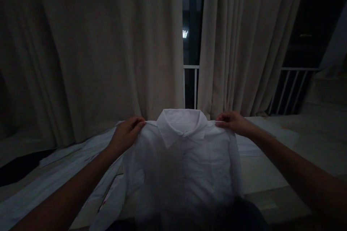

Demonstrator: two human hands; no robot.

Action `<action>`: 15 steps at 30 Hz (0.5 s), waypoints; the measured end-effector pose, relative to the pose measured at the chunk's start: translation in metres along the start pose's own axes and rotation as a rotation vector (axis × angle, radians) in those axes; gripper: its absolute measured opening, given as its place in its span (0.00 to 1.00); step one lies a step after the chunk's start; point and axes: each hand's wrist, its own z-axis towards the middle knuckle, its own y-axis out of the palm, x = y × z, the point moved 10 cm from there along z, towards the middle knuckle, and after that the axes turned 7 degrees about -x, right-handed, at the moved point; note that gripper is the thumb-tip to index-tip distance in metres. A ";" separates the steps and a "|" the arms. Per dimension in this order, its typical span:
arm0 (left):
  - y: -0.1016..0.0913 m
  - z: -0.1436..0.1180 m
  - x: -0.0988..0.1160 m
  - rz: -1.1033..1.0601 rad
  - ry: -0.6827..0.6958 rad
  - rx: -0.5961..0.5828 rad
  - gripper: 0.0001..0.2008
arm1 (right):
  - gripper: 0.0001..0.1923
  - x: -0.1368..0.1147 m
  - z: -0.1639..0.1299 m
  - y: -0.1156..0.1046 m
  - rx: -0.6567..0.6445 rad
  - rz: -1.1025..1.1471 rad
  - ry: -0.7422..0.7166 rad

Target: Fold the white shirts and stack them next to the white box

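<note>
White shirt (184, 162), no readable label, pinched by both hands.

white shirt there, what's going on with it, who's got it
A person holds a white collared shirt by its shoulders, the left hand pinching one shoulder and the right hand pinching the other. The shirt faces the camera with the collar up and its body hanging down over the edge of a pale bed or mattress. More white fabric lies spread on the left. Behind, beige curtains are parted on a dark window with a white railing.
</note>
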 end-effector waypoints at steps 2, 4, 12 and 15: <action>0.019 -0.003 -0.004 0.062 -0.011 -0.078 0.17 | 0.14 0.002 0.003 0.001 0.045 -0.163 -0.006; 0.043 -0.006 -0.008 0.102 0.001 -0.199 0.17 | 0.14 0.007 0.004 0.004 0.087 -0.277 -0.019; 0.076 -0.006 -0.043 0.044 0.029 -0.306 0.17 | 0.18 0.061 0.010 0.040 -0.078 -0.113 0.005; 0.093 0.002 -0.061 0.049 -0.011 -0.278 0.16 | 0.16 0.084 0.028 0.046 -0.080 -0.117 0.018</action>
